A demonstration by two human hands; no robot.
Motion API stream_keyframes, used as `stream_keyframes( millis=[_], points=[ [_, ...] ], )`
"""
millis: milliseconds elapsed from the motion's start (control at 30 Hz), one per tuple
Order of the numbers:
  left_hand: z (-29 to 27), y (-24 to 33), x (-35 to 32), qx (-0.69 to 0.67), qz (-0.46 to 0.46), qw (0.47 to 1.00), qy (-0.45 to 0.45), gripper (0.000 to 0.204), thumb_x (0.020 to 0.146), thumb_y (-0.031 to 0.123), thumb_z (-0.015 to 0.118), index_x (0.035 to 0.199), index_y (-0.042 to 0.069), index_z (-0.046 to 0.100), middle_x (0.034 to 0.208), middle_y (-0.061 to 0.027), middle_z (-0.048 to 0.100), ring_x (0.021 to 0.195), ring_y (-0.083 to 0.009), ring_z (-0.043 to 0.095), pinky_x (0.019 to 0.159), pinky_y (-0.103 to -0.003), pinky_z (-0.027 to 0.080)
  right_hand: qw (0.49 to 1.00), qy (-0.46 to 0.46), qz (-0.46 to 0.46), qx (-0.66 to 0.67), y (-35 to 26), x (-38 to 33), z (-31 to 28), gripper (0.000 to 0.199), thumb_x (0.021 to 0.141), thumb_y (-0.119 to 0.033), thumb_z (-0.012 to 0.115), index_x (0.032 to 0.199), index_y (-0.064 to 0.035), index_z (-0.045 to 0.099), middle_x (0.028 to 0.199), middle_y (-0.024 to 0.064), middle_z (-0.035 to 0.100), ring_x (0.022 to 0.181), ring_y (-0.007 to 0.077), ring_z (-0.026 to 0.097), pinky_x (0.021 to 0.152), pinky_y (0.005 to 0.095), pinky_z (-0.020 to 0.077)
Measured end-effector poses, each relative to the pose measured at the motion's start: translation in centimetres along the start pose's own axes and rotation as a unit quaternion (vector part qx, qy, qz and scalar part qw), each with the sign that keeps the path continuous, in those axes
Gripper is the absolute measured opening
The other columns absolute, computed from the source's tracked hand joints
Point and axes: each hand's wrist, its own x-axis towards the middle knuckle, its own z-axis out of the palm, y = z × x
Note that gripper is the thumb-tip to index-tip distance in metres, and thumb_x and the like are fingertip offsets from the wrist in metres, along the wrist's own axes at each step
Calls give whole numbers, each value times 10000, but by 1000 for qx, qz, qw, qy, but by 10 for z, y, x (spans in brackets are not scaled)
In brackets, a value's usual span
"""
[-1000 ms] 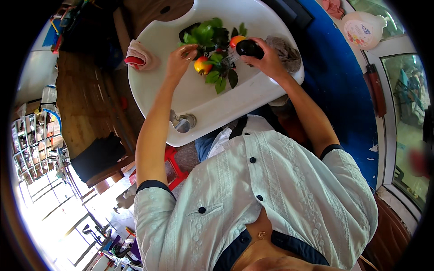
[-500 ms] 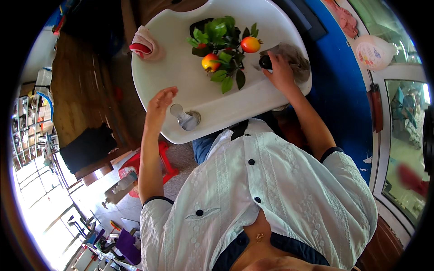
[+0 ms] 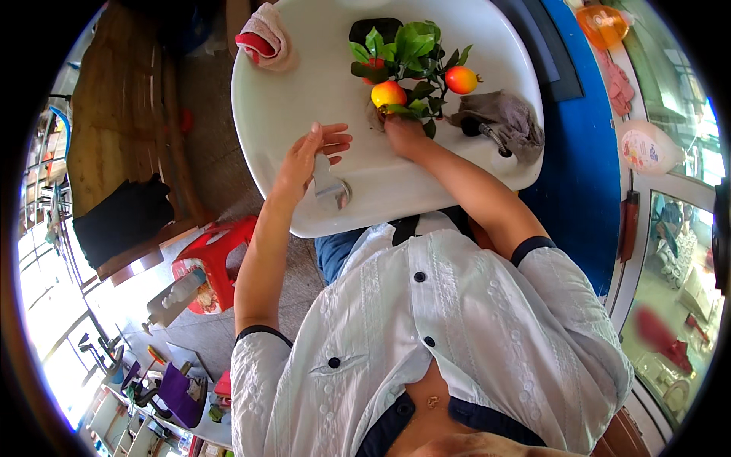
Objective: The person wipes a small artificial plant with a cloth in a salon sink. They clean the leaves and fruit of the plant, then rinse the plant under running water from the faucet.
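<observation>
In the white basin (image 3: 266, 145) lies an artificial plant with green leaves (image 3: 415, 44) and yellow-red fruits (image 3: 389, 95). My right hand (image 3: 407, 139) reaches in at its lower side; the leaves cover the fingers, so their grip does not show. A small brownish patch beside those fingers is too hidden to name. Fingers apart and holding nothing, my left hand (image 3: 308, 156) hovers just above the chrome tap (image 3: 333, 192). To the right of the plant, a black spray head (image 3: 470, 126) with a metal hose rests by a grey-brown cloth (image 3: 510, 122).
A pink towel (image 3: 268, 42) hangs over the basin's left rim. Left of the basin are a wooden bench (image 3: 114, 129) with black cloth and a red stool (image 3: 221, 255). Bottles, one of them pale pink (image 3: 647, 147), stand on the ledge at the right.
My right hand has left the spray head and moved left to the plant. My left hand has shifted right, over the tap, with its fingers spread. The view has shifted slightly.
</observation>
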Motion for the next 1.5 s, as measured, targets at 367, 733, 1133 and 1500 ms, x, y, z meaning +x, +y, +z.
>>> stream_keyframes(
  millis=[367,733,1133,1500],
  points=[
    [-23,-53,141,456,-17,890,20,390,796,238,599,1146,82,529,1092,-137,570,972,-261,559,825,-360,449,977,-5,63,204,43,29,58,287,852,-282,472,1063,-94,519,1047,130,556,1012,283,519,848,356,411],
    [1,-120,198,609,176,773,-29,505,676,116,659,1146,74,479,1094,-112,536,1014,-303,505,826,-379,436,991,-19,-118,-60,44,24,2,210,697,-31,499,891,-105,527,815,35,570,834,236,561,652,368,464],
    [-56,-89,198,651,99,740,139,153,737,55,552,890,53,545,944,-133,549,866,-311,571,681,-393,487,995,10,-72,-71,87,-1,-35,174,734,-68,493,897,-116,530,845,58,572,872,248,554,682,387,449],
    [-49,15,111,573,203,777,161,436,780,134,588,1201,135,475,1120,-121,531,969,-298,563,774,-398,476,975,131,-101,-145,113,18,-29,203,761,-79,527,964,-78,539,987,138,560,940,341,525,764,432,418]
  ],
)
